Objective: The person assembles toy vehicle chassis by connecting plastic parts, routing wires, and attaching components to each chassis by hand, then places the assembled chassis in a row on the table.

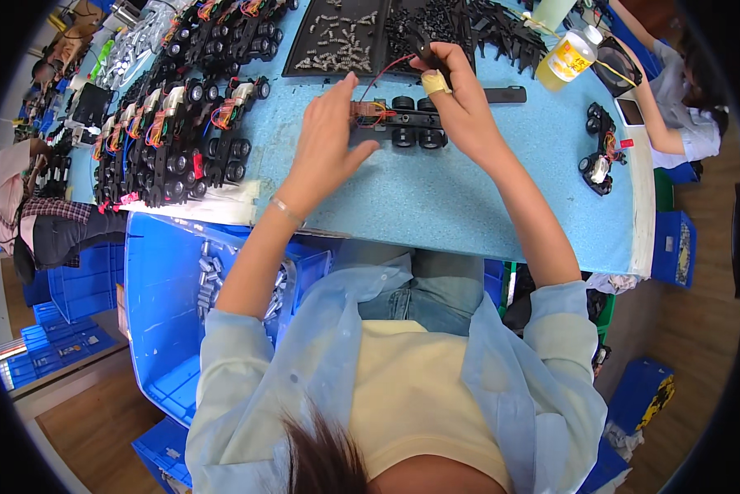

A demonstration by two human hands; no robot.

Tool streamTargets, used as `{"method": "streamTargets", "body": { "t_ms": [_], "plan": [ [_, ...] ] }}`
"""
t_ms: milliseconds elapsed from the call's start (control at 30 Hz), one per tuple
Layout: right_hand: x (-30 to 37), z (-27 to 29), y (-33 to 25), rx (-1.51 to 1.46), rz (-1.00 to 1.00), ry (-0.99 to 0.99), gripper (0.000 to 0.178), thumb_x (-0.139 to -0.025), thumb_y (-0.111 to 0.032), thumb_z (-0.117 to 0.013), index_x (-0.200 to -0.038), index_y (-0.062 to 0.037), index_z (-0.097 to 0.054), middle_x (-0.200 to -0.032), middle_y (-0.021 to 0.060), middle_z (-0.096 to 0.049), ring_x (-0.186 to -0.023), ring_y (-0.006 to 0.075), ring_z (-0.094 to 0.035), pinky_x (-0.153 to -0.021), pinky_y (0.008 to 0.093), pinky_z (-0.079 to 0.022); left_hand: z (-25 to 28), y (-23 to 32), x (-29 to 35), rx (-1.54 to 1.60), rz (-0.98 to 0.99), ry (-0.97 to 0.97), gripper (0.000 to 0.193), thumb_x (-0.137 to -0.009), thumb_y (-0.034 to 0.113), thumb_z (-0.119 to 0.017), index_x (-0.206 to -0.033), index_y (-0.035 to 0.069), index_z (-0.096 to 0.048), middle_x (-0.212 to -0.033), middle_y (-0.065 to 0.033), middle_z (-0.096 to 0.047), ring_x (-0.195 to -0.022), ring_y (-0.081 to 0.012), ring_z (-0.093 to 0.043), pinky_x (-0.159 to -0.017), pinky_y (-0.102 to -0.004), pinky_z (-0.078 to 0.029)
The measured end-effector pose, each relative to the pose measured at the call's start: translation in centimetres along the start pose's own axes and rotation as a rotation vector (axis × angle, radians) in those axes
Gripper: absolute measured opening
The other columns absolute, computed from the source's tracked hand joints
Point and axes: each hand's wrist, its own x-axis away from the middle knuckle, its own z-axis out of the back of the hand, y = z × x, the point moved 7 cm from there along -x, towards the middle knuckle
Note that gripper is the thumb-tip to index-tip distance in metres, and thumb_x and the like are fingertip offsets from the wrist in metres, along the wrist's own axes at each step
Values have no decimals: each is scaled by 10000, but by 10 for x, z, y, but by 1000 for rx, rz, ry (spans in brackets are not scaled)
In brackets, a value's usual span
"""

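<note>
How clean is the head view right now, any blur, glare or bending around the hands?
Head view: even light, no glare; left hand and right hand on the toy car chassis are sharp; the blue table edge bows near the dark fisheye rim.

Toy-car assembly workshop: chassis rows (172, 132)

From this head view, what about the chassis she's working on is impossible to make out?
- Head view: left end of the black toy car chassis and its wiring joints, covered by the left hand.
- Small dark part in the right hand: its fingers cover most of it.
- Pieces in the black tray: too small to tell.
</note>
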Motion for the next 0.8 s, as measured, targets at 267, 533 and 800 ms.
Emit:
{"method": "streamTargets", "body": {
  "t_ms": [267,533,800],
  "plan": [
    [23,-3,-9,62,-31,-103,282,-972,-86,-409,-1246,-22,-415,-1198,67,-531,-1110,134,-472,-952,265,-360,-10,10,34,-221,-16,-392,632,-715,29,-699,-1291,17,-439,-1144,-143,-560,-1113,-333,-507,-1027,-483,-323],
    [19,-19,-34,31,117,-61,231,-958,-89,-454,-1174,-24,-503,-1149,57,-536,-1058,139,-492,-917,283,-384,-7,18,6,887,617,-243,257,-890,86,-609,-1129,4,-567,-941,-69,-678,-829,-148,-624,-800,-294,-482],
    [51,-12,-41,-272,-268,117,113,-933,-82,-547,-1014,-19,-596,-1006,48,-585,-914,106,-534,-788,243,-426,-20,27,-9,961,548,-131,131,-934,102,-552,-956,-16,-603,-788,-64,-684,-743,-57,-603,-665,-196,-468]
  ]
}}
